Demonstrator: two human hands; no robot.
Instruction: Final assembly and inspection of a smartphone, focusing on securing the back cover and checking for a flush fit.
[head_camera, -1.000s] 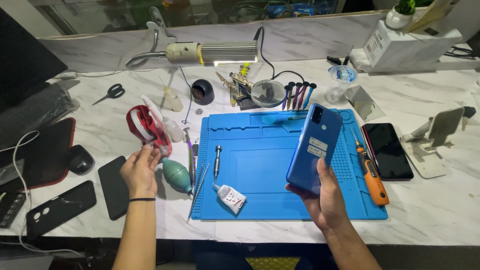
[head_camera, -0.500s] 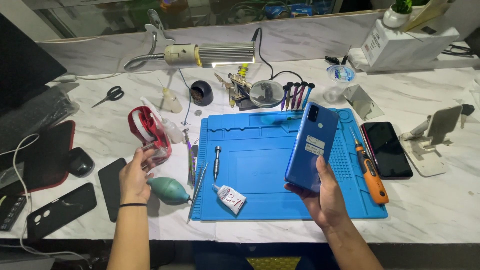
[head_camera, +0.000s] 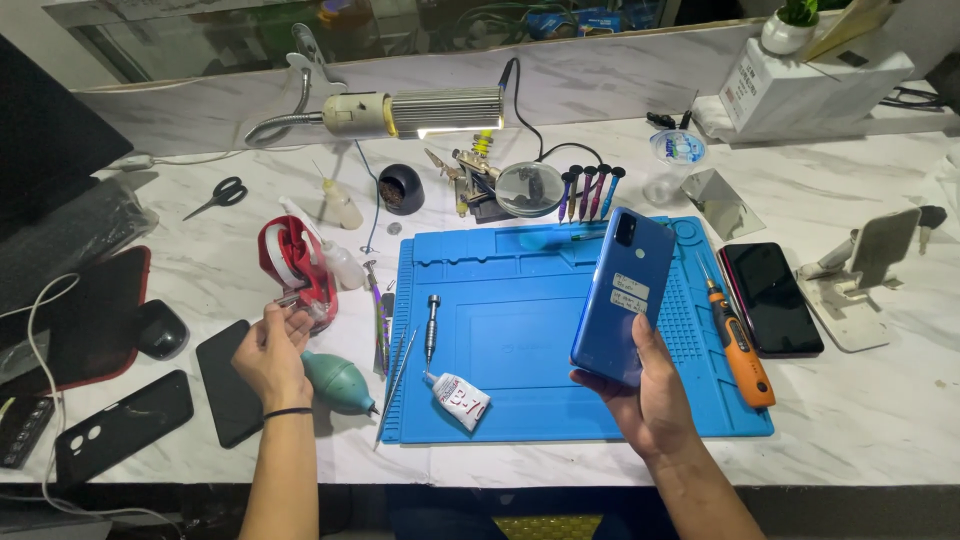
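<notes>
While right hand (head_camera: 650, 400) keeps blue phone (head_camera: 625, 298) gripped upright, back facing camera, above blue mat (head_camera: 520, 330) at 3 o'clock, left hand (head_camera: 272, 350) has shifted from green blower (head_camera: 340, 382) up to red tape dispenser (head_camera: 295, 262) at 9 o'clock, fingers curled on its base; firm hold unclear.

Both forearms are bare from the bottom edge of the view up to the hands; no sleeve shows on either one. The left hand (head_camera: 272, 352) has a thin black band (head_camera: 288, 412) around the wrist, narrow and plain like an elastic cord. The right hand (head_camera: 650, 400) has nothing at the wrist. No gloves, and no rings can be made out on the fingers that show.
</notes>
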